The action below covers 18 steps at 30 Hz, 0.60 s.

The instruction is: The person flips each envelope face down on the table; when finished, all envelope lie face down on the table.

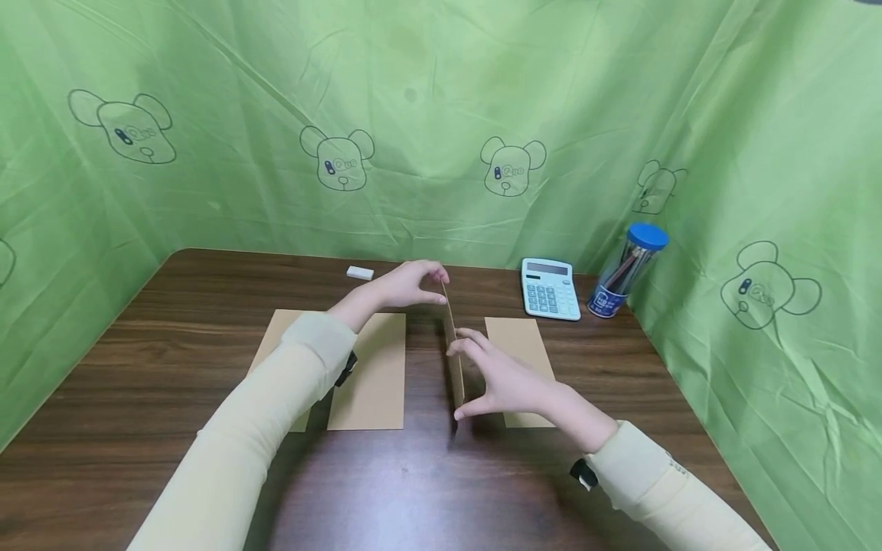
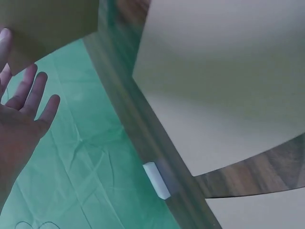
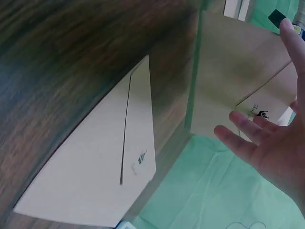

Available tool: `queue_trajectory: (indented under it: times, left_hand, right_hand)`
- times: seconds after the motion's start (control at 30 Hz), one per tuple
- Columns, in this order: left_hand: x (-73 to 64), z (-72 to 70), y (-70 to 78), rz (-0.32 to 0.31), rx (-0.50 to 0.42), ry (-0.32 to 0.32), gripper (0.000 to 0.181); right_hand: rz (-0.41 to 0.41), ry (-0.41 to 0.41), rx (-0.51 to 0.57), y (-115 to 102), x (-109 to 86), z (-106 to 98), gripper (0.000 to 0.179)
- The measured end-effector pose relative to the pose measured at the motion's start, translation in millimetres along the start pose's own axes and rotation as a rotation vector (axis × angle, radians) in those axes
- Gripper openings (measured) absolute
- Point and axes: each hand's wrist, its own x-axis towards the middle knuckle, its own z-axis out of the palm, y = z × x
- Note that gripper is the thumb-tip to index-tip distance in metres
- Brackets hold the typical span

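Both hands hold a brown kraft-paper envelope (image 1: 452, 360) on edge above the middle of the table, so it looks like a thin strip in the head view. At its far end, my left hand (image 1: 406, 284) grips the edge between thumb and fingers. My right hand (image 1: 508, 380) spans the near end, fingertips on the upper edge and thumb at the lower corner. In the right wrist view the held envelope (image 3: 228, 62) shows a flap line and a small dark print. A similar envelope (image 1: 521, 356) lies right of the hands, and another (image 1: 375, 375) lies to the left.
Partly under the left sleeve lies a further brown piece (image 1: 274, 330). A white eraser-like block (image 1: 360, 272) is near the back edge. At the back right are a light-blue calculator (image 1: 550, 289) and a clear blue-lidded tube (image 1: 625, 272) of pencils. Green curtains (image 1: 427, 92) surround the table.
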Motion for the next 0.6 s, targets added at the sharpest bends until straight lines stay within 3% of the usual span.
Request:
queue_trajectory:
  times: [0.17, 0.33, 0.6]
  left_hand:
    - [4.1, 5.7, 1.5, -0.002, -0.010, -0.011, 0.061]
    - [4.2, 20.1, -1.3, 0.004, 0.045, -0.066, 0.076]
    - [1.3, 46.7, -5.7, -0.062, 0.038, -0.182, 0.108]
  right_hand:
    - [0.001, 0.034, -0.045, 4.8, -5.1, 0.1, 0.081]
    - [0.047, 0.049, -0.082, 8.8, -13.0, 5.4, 0.079]
    - [0.133, 0.073, -0.118, 14.2, -25.6, 18.5, 0.077]
